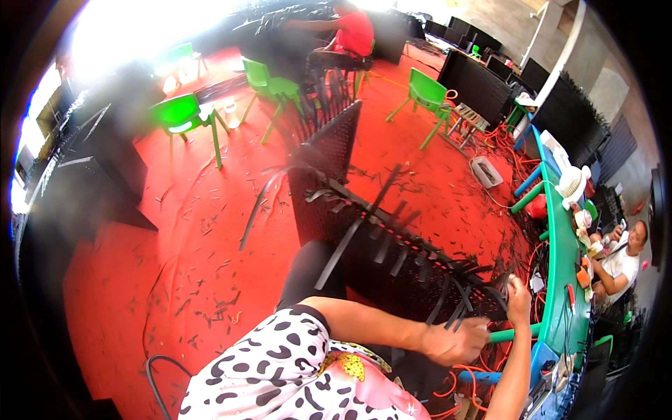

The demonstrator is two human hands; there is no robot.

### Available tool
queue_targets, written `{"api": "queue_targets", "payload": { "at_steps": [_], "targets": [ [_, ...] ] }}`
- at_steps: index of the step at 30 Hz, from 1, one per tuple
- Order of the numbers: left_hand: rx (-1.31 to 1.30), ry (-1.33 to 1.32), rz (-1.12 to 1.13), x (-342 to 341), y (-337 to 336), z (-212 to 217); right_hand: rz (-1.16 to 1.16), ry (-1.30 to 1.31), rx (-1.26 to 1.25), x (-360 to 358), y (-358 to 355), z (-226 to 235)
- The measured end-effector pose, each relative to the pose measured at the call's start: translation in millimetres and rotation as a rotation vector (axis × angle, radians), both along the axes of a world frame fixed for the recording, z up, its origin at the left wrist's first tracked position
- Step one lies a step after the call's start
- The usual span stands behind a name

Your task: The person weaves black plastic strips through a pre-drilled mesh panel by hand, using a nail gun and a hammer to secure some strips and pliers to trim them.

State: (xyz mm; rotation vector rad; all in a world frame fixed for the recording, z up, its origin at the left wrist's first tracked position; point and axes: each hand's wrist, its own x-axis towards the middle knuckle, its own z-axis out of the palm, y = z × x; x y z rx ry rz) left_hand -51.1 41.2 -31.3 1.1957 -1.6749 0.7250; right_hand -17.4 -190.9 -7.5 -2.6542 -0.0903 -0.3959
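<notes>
A dark perforated basket-like piece [392, 273] stands in front of my knees, with black flat strips [343, 252] sticking out loosely along its upper edge. My right hand [518, 301] is raised at the right end of that edge, its fingers pinched together by the strip ends; what they grip, probably a strip, is too small to be sure. Just below and left of it, my left hand [456, 341] is curled closed and slightly blurred by motion. Thin black strips come close to its fingers, but whatever lies inside it is hidden.
Strip scraps litter the red floor [210, 259]. Green chairs [427, 91] stand farther off. At right runs a green table [560, 308] with a white hat [572, 183], beside orange cords [483, 378]. One person in red [353, 31] sits far ahead; another in white [619, 266] sits beyond the table.
</notes>
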Motion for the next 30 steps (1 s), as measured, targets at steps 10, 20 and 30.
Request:
{"api": "queue_targets", "payload": {
  "at_steps": [10, 20, 30],
  "targets": [
    [0.221, 0.326, 0.362, 66, 183, -70, -0.139, -0.011, -0.216, 34, -32, -21],
    [0.381, 1.339, 1.256, 75, 383, -203, -0.222, 0.103, -0.042, 32, -14, -5],
    [1.141, 1.753, 1.271, -57, 422, -362, -0.142, 0.039, 0.107, 31, -80, -37]
  ]
}}
